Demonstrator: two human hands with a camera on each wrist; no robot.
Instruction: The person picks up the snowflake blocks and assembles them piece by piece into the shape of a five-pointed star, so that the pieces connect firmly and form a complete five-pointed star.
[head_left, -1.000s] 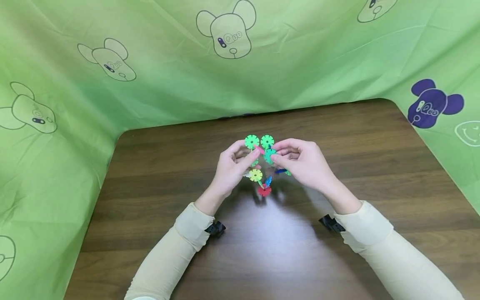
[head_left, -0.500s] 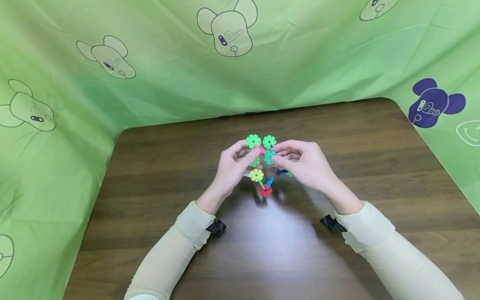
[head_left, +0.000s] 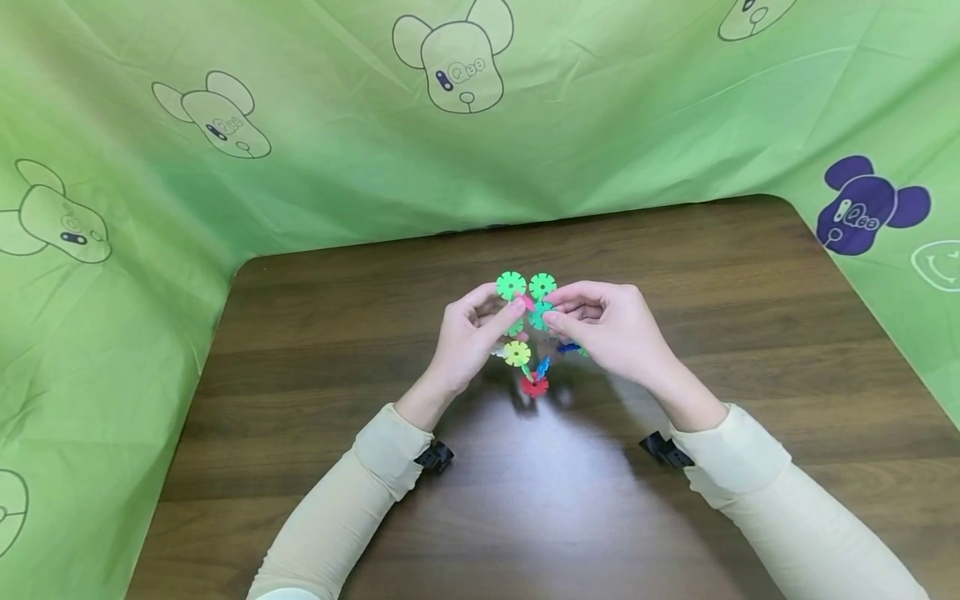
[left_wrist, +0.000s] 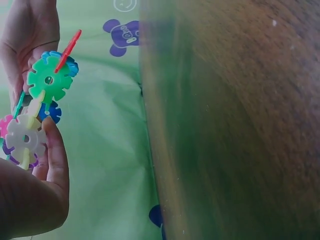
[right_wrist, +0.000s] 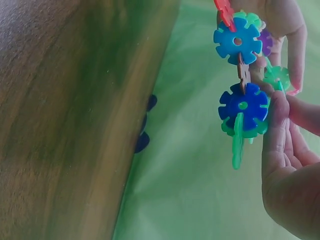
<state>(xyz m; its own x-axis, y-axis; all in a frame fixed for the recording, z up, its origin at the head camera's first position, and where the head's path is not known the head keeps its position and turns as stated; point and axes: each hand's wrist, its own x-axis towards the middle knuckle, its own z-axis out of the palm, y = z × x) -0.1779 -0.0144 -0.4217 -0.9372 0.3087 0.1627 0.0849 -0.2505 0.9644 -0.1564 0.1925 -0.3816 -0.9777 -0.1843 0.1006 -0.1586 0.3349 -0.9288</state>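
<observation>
Both hands hold one toy built from notched plastic snowflake discs, raised over the table. In the head view my left hand [head_left: 468, 337] pinches it beside a pink disc [head_left: 527, 302], thumb toward me. From the other side, my right hand [head_left: 607, 325] pinches a teal-green disc [head_left: 540, 315] between thumb and fingers. Two green discs stick up at the top, one of them the left green disc [head_left: 511, 286]. A yellow disc [head_left: 517, 353] and a red disc [head_left: 535, 384] hang below. The left wrist view shows a white disc [left_wrist: 25, 139]; the right wrist view, a dark blue disc [right_wrist: 243, 106].
A brown wood-grain table [head_left: 337, 333] lies beneath the hands, glossy near its front. Green cloth [head_left: 330, 167] printed with bear heads rises along its back and sides. Each forearm wears a black wrist camera, such as the left wrist camera [head_left: 435, 457].
The toy and my left hand have shifted slightly to the right in the head view. My right hand stays nearly where it was, and both hands keep their hold.
</observation>
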